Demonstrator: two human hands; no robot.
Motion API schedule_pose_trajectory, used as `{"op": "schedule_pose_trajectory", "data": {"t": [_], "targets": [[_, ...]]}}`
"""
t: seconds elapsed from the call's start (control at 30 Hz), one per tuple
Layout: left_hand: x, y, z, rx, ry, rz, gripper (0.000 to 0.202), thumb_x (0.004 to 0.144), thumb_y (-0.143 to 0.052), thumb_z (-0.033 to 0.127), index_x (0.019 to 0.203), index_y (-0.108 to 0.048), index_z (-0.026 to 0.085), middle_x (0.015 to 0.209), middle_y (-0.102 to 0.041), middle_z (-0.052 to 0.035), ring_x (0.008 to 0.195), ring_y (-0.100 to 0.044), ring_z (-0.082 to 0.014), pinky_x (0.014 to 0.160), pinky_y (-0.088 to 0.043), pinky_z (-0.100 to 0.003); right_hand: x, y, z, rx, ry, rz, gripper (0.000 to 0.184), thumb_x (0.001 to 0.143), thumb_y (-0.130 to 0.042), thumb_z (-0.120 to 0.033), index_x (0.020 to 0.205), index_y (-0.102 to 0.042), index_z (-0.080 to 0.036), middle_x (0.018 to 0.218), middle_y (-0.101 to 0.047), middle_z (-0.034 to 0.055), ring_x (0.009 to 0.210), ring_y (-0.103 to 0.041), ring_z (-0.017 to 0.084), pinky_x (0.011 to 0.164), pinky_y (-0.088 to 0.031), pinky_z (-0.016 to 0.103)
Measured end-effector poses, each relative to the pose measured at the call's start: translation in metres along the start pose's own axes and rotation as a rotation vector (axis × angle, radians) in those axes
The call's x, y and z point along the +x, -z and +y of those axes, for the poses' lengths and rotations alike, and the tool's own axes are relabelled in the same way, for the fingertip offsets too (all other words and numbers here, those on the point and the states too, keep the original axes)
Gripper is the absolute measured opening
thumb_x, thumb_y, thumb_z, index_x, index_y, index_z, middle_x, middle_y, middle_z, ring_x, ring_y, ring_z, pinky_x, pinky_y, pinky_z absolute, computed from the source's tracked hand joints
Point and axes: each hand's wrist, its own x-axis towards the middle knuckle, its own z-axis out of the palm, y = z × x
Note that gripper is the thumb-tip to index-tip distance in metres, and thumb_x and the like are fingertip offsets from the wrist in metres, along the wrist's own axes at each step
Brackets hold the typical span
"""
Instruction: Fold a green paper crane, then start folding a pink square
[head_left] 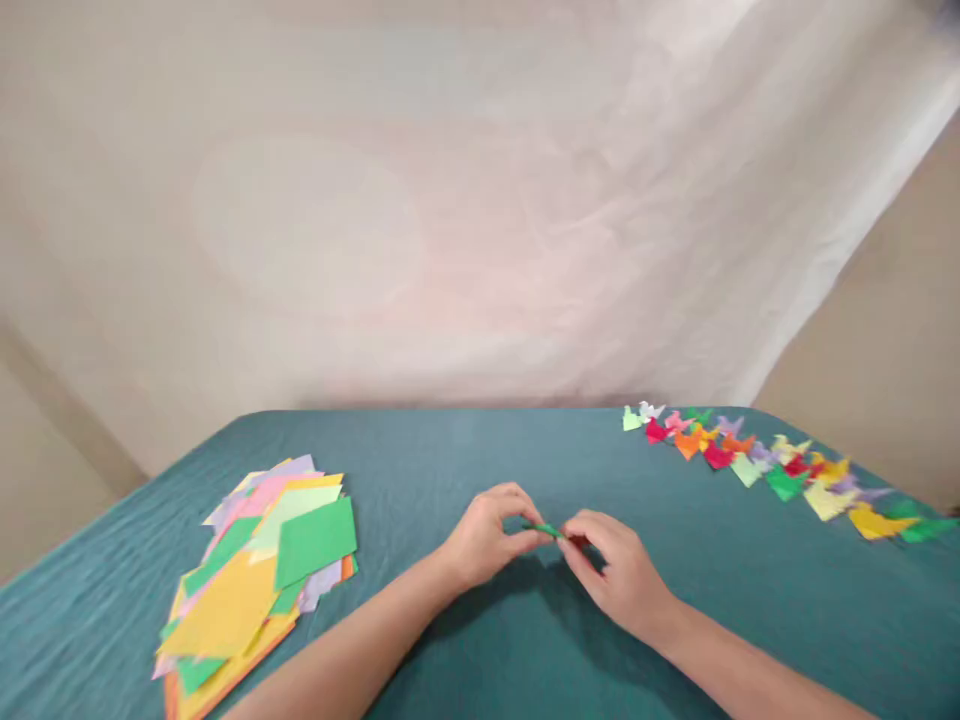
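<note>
At lower centre we pinch the green paper (pixel 550 530) by its ends, left hand (pixel 486 536) and right hand (pixel 621 575) each closed on it. It should be light and easily creased, best held by its edges; sheets (pixel 259 580) lie lower left, paper birds (pixel 746 470) at right.
</note>
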Motion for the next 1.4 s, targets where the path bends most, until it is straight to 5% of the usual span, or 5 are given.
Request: {"op": "schedule_pose_trajectory", "data": {"t": [0.43, 0.77, 1.17, 1.4], "targets": [[-0.004, 0.003, 0.006, 0.291, -0.091, -0.047, 0.014, 0.086, -0.053, 0.028, 0.083, -0.065, 0.02, 0.086, -0.062, -0.0018, 0.084, -0.055, -0.0151, 0.079, -0.037, -0.029, 0.004, 0.002, 0.003, -0.094, 0.02, 0.002, 0.01, 0.086, -0.047, -0.017, 0.081, -0.055, -0.02, 0.072, -0.059, 0.002, 0.066, -0.053, 0.015, 0.062, -0.038, 0.027], [-0.005, 0.005, 0.001, 0.535, -0.232, -0.098, 0.01, 0.08, -0.052, 0.012, 0.083, -0.059, 0.018, 0.087, -0.062, -0.0017, 0.087, -0.054, -0.0158, 0.081, -0.035, -0.029, 0.005, -0.002, 0.004, -0.33, 0.102, -0.046, 0.013, 0.083, -0.051, -0.014, 0.072, -0.057, -0.018, 0.067, -0.059, 0.0027, 0.068, -0.051, 0.016, 0.065, -0.035, 0.029], [-0.007, 0.001, -0.005, 0.477, -0.075, -0.218, 0.011, 0.075, -0.056, 0.011, 0.083, -0.058, 0.017, 0.086, -0.063, -0.0012, 0.084, -0.057, -0.0157, 0.081, -0.039, -0.027, 0.002, -0.006, 0.001, -0.345, 0.038, -0.177, 0.011, 0.084, -0.051, -0.015, 0.077, -0.058, -0.018, 0.073, -0.057, 0.0038, 0.074, -0.05, 0.018, 0.069, -0.038, 0.03], [-0.005, 0.009, -0.007, 0.366, -0.118, -0.291, 0.015, 0.079, -0.062, 0.032, 0.083, -0.062, 0.018, 0.092, -0.063, -0.0032, 0.088, -0.059, -0.0162, 0.083, -0.041, -0.027, 0.002, 0.0, -0.005, -0.243, 0.003, -0.217, 0.01, 0.086, -0.051, -0.02, 0.081, -0.059, -0.019, 0.076, -0.056, 0.0034, 0.076, -0.05, 0.018, 0.069, -0.04, 0.03]]}}
